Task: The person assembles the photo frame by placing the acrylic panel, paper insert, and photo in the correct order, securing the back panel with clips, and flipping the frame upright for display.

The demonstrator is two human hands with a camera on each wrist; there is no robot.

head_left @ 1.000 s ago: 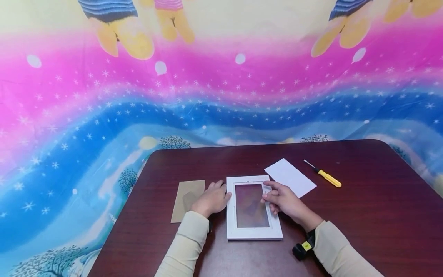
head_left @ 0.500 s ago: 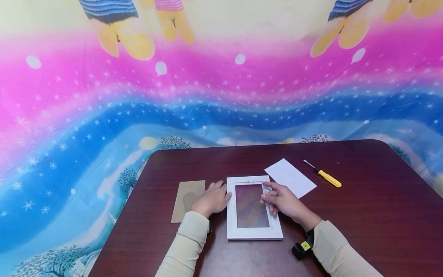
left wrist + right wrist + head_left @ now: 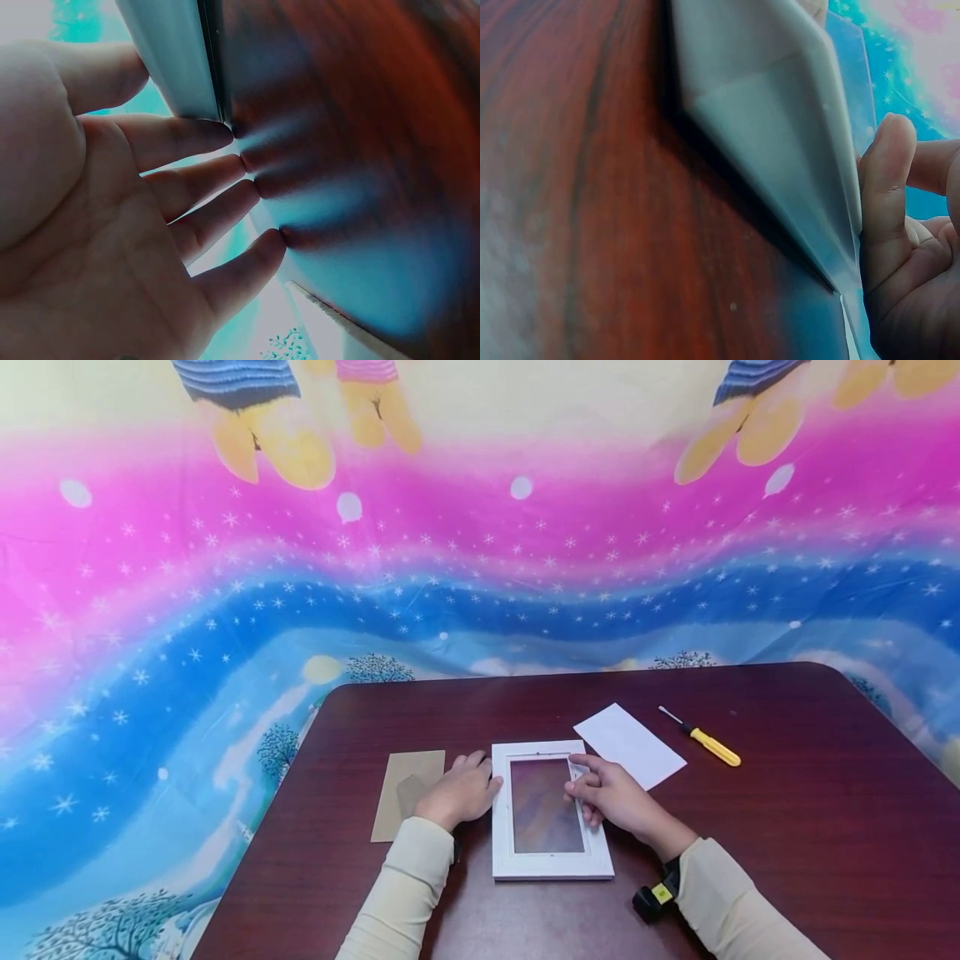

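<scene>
A white picture frame (image 3: 553, 867) lies on the table, and a clear pane (image 3: 545, 818) with shifting reflections shows over its opening. My right hand (image 3: 621, 802) is at the frame's right side, index finger and thumb pinching the edge of the pane. In the right wrist view, the clear pane (image 3: 855, 75) stands out past the frame's edge beside my thumb (image 3: 891, 172). My left hand (image 3: 459, 792) rests at the frame's left side. Seen from the left wrist, its straight fingers (image 3: 217, 217) touch the tabletop while the thumb lies against the frame's side.
Left of the frame is a brown backing board (image 3: 405, 768), partly covered by my left hand. A white sheet of paper (image 3: 630, 747) lies behind my right hand. Further right sits a yellow-handled screwdriver (image 3: 716, 747). A printed cloth (image 3: 480, 527) hangs behind the table (image 3: 787, 827).
The reflection on the pane shifts, and my right thumb has moved very slightly left. The left hand and the frame keep their places.
</scene>
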